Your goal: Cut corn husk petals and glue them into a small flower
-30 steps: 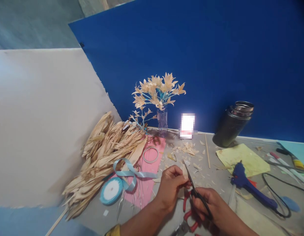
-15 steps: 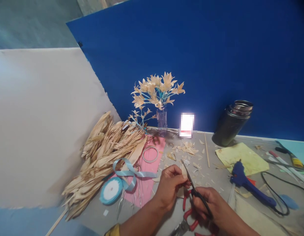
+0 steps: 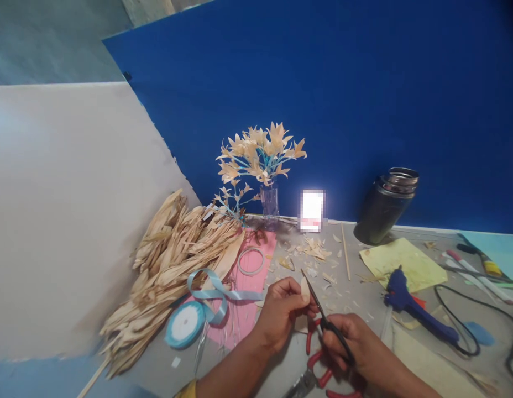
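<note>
Between the thumb and fingers of my left hand [image 3: 283, 312] is a small pale piece of corn husk [image 3: 305, 289], pinched upright. My right hand [image 3: 351, 342] is closed on the black handles of a pair of scissors [image 3: 313, 296]. Their blades point up and to the left, right alongside the husk piece; whether they touch it I cannot tell. Under my hands lie red-handled pliers [image 3: 305, 381], partly hidden by the right hand. Husk scraps [image 3: 317, 250] are scattered on the table beyond my fingers.
Left lie a bundle of dried husks [image 3: 157, 293], a blue ribbon roll [image 3: 185, 325] and pink paper [image 3: 260, 287]. Behind stands a clear vase [image 3: 270, 207] of husk flowers [image 3: 260, 149]. Right are a dark flask [image 3: 385, 210], a blue glue gun [image 3: 418, 309] with its cord, and yellow paper [image 3: 403, 265].
The view has shifted slightly, so everything sits a little further left. The husk piece shows more upright in my left hand, and the scissors stay close beside it.
</note>
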Tool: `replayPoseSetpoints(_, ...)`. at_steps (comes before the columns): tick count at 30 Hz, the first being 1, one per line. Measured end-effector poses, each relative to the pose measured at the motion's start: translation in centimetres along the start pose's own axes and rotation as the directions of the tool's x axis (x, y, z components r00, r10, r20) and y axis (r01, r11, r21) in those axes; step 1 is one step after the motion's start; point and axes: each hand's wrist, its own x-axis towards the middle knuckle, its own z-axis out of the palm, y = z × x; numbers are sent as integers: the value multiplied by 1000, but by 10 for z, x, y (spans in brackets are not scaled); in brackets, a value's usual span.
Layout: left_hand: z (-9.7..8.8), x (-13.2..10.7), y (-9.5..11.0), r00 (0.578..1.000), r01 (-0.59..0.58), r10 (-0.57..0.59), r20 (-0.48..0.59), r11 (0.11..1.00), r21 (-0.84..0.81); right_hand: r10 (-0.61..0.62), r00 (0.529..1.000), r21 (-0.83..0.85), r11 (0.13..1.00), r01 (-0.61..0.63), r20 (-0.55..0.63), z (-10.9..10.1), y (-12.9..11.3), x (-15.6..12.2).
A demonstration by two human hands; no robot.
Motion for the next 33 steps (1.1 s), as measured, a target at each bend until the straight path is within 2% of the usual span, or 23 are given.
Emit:
replayPoseSetpoints(4,-2,0,0,1000,22,-22,8,1000,-1,-4,997,49,999,7,-73,-4,-3,2)
replayPoseSetpoints(8,-3,-1,-2,990,99,-104,92,994,50,-73,976,153,983,105,-205,-10,-13,-1)
replayPoseSetpoints(10,-3,-2,-5,983,129,-141,118,987,100,-94,970,190,972,138,-223,-12,-17,-2)
replayPoseSetpoints(14,2,-4,-13,990,110,-124,63,976,189,-105,971,266,950,162,-216,-9,-20,-3)
replayPoseSetpoints(19,7,-5,-21,994,101,-107,15,970,221,-79,935,248,954,171,-345,-8,-14,-1)
replayPoseSetpoints(23,7,-6,-23,990,129,-138,15,957,258,-88,935,217,961,170,-342,-10,-10,-1)
replayPoseSetpoints(26,6,-7,-20,981,133,-165,101,955,267,-88,938,188,969,159,-335,-11,-11,-2)
replayPoseSetpoints(29,4,-8,-15,976,94,-138,171,965,243,-107,932,121,980,158,-346,-13,-13,-3)
replayPoseSetpoints(33,3,-6,-13,979,121,-158,126,959,256,-113,952,49,990,132,-285,-12,-16,-5)
